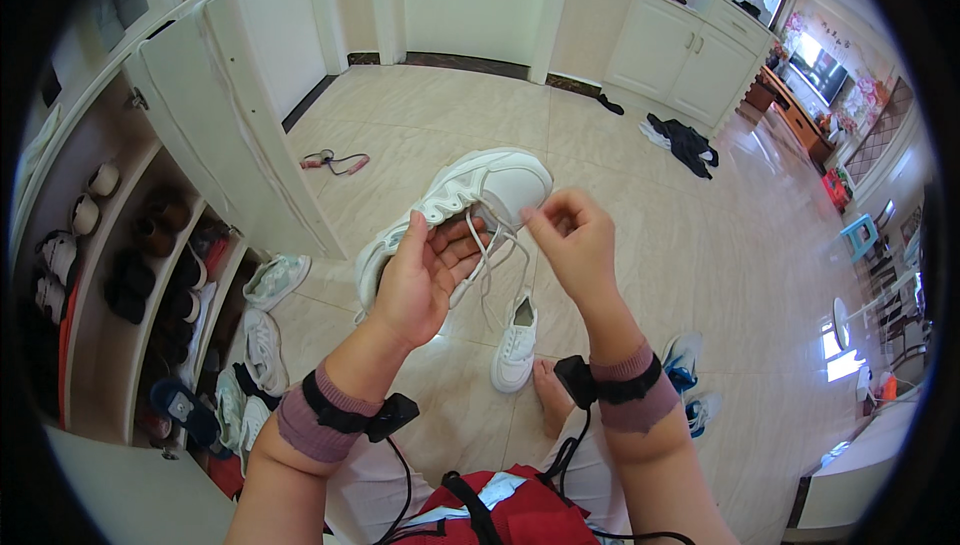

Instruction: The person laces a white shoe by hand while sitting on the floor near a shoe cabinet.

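Note:
A white lace-up sneaker [457,192] is held up in front of me, its toe pointing to the upper right and its opening towards me. My left hand [433,275] grips it, the thumb over the near side and the fingers reaching inside the opening. Loose pale shoelaces [491,260] hang down from the shoe. Beside its toe is my right hand [574,237], with thumb and forefinger close together near the laces; whether they pinch a lace end cannot be told. Below, a second white sneaker [516,346] stands on the floor near my bare foot [553,395].
At left, an open shoe cabinet [135,177] holds several shoes, with more shoes [262,350] on the floor before it. A jump rope [337,162] lies beyond its door. Dark clothing [684,146] lies by the white cupboard [675,57]. Blue-and-white sneakers [681,361] stand at right.

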Motion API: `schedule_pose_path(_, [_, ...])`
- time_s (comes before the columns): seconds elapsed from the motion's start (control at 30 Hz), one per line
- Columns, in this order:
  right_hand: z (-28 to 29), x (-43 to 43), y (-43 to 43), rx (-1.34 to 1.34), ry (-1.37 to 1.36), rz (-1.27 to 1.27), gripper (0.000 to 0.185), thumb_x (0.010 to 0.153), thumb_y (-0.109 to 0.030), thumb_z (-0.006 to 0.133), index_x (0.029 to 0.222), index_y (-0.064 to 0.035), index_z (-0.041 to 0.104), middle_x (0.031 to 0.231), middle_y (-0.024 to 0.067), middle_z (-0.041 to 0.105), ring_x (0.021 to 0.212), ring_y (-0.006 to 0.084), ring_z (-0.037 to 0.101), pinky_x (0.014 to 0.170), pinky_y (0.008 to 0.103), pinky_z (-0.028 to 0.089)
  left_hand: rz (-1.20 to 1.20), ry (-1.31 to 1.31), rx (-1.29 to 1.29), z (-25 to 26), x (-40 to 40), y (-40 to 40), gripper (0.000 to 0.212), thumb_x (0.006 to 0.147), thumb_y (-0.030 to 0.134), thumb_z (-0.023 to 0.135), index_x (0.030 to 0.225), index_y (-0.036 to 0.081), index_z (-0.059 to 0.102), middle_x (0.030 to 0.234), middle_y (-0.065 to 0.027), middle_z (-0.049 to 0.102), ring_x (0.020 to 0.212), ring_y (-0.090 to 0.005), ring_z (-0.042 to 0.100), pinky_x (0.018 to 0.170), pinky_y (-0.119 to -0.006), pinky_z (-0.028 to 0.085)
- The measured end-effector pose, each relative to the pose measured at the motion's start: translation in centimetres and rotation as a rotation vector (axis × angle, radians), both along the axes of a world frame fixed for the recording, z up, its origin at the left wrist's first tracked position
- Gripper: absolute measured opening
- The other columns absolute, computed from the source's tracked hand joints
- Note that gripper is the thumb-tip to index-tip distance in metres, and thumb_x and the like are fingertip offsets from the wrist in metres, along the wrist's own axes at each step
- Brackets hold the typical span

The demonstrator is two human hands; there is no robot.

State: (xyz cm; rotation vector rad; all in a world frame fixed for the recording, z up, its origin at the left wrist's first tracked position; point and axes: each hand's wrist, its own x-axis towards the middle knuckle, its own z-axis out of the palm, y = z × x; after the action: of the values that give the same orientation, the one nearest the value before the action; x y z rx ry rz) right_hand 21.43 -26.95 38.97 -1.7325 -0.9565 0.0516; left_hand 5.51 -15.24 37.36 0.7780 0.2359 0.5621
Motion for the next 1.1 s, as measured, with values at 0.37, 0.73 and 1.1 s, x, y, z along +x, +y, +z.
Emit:
schedule_pose_path(0.37, [-0.8, -1.0, 0.2, -0.018, -0.096, 0.11, 0.012, 0.078, -0.012, 0.071, 0.08, -0.0006, 0.067, 0.079, 0.0108, 0.066, 0.067, 0.0206, 0.063, 0.063, 0.0316, 0.051, 0.03, -0.012, 0.012, 0.7, 0.1, -0.4, 0.058, 0.106, 0.049, 0.028, 0.137, 0.004, 0.047, 0.132, -0.0157, 0.056, 0.123, -0.0308, 0.055, 0.109, -0.047, 0.041])
schedule_pose_path(0.73, [-0.8, -1.3, 0.3, 0.016, -0.22, 0.085, 0.009, 0.078, -0.005, 0.073, 0.079, 0.0009, 0.067, 0.075, 0.0087, 0.063, 0.065, 0.0157, 0.058, 0.06, 0.0273, 0.047, -0.005, -0.032, 0.084, 0.6, 0.1, -0.4, 0.059, 0.106, 0.049, 0.028, 0.14, 0.004, 0.043, 0.138, -0.017, 0.051, 0.129, -0.0319, 0.05, 0.113, -0.048, 0.037])
schedule_pose_path(1.1, [-0.6, -1.7, 0.6, 0.066, -0.333, -0.01, 0.016, 0.076, -0.01, 0.078, 0.077, -0.0013, 0.064, 0.073, 0.0077, 0.061, 0.064, 0.0177, 0.059, 0.058, 0.0297, 0.047, -0.046, -0.138, 0.06, 0.7, 0.1, 0.1, 0.059, 0.105, 0.049, 0.029, 0.142, 0.005, 0.043, 0.142, -0.0155, 0.049, 0.132, -0.0314, 0.046, 0.113, -0.05, 0.033])
